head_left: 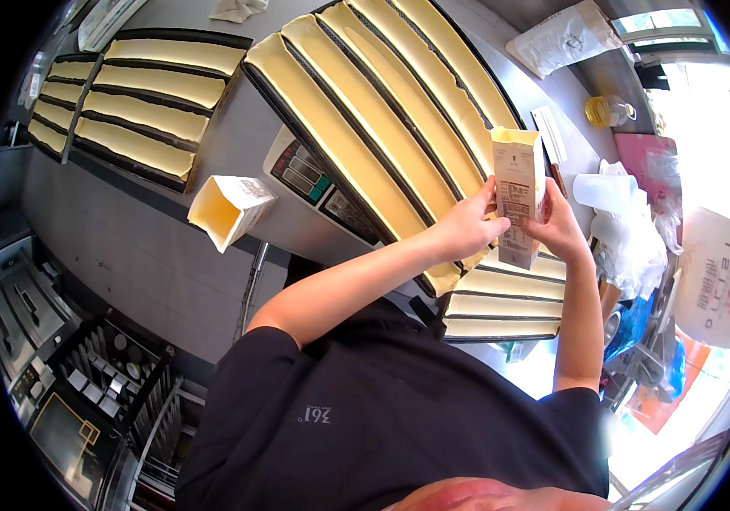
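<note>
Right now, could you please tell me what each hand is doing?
Left hand: closed on the carton.
Right hand: closed on the same carton, from its other side.

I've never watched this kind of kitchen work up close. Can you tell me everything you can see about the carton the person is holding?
The carton is a tall, slim cardboard box, cream-coloured, with small print on its faces. Its top is opened, showing a pale yellowish inside. It stands nearly upright in the air above the long trays of pale yellow batter. The left hand grips one side and the right hand the other.
</note>
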Demonstrator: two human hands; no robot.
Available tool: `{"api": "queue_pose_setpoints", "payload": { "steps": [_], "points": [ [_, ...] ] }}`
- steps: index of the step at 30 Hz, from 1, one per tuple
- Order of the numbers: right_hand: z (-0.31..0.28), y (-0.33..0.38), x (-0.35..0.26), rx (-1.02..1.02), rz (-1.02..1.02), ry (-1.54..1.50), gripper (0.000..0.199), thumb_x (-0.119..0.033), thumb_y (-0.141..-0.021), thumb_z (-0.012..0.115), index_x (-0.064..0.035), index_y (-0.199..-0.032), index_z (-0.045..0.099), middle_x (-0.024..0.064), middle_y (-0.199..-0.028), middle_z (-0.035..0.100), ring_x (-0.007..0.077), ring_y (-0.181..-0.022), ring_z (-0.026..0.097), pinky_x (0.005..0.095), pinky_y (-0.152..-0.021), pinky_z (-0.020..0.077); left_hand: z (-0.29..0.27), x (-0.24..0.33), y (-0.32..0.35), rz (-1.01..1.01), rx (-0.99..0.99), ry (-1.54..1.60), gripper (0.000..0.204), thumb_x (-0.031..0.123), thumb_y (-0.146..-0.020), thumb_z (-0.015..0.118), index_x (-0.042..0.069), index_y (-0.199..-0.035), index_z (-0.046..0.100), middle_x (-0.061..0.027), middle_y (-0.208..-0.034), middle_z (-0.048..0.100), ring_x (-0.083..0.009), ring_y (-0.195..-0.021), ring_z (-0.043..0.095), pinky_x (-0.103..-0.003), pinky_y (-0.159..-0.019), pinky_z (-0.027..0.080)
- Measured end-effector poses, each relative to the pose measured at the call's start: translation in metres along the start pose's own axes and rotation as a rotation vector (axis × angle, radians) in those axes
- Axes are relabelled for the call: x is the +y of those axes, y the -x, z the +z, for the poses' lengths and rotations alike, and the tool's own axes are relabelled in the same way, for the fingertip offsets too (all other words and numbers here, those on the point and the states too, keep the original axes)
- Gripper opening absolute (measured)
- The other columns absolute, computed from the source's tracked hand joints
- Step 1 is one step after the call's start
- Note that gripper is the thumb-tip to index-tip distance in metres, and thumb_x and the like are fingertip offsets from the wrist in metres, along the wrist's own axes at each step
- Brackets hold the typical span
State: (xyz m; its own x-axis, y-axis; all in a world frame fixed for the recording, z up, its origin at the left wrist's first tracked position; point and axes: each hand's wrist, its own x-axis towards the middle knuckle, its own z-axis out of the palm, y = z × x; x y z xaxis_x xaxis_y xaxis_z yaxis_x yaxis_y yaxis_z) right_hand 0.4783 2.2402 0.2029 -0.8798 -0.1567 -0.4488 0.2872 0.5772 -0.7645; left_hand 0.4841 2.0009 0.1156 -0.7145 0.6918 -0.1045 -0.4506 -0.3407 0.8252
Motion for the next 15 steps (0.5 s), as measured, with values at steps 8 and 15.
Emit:
{"api": "queue_pose_setpoints", "payload": {
  "steps": [8,15],
  "points": [
    [-0.009,0.001,0.002,-0.033,-0.005,0.006,0.076,-0.004,-0.085,0.084,0.0027,-0.153,0.050,0.0154,-0.141,0.068,0.0233,-0.136,0.064,0.0412,-0.122,0.0479,0.004,-0.006,-0.005,0.026,-0.011,0.078,0.087,0.003,-0.110,0.060,0.007,-0.182,0.012,-0.0193,-0.177,0.042,-0.0348,-0.168,0.039,-0.046,-0.135,0.035],
    [-0.010,0.000,-0.004,-0.057,0.009,0.055,0.074,-0.004,-0.085,0.084,0.0022,-0.151,0.051,0.0153,-0.138,0.069,0.0228,-0.134,0.065,0.0407,-0.119,0.0498,0.005,-0.012,-0.006,0.016,-0.005,0.131,0.086,0.003,-0.110,0.060,0.007,-0.181,0.013,-0.0191,-0.177,0.042,-0.0342,-0.167,0.040,-0.046,-0.135,0.035]
  ]
}}
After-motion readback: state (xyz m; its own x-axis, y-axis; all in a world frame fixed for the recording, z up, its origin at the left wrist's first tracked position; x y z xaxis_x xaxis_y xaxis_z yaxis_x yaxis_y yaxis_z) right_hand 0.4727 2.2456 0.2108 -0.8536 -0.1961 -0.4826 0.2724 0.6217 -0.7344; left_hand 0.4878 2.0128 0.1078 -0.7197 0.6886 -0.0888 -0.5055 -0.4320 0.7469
